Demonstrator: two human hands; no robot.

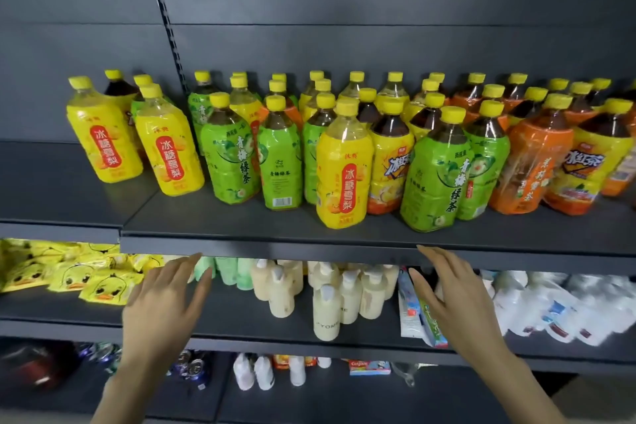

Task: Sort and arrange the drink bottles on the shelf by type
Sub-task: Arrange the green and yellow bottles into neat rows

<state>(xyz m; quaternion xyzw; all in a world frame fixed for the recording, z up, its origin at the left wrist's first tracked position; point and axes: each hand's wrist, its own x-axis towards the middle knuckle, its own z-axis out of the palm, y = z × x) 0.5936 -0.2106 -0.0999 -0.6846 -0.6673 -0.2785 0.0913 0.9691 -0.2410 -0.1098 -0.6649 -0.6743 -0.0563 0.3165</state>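
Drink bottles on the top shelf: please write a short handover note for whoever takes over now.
Left hand and right hand: both open, empty, below the dark grey metal shelf edge.
Done, it seems: two yellow-label plastic pear bottles together, front left.
Left: a third yellow-label pear bottle stands among green-label tea bottles; orange-label bottles and yellow iced-tea bottles are mixed too; group each type.
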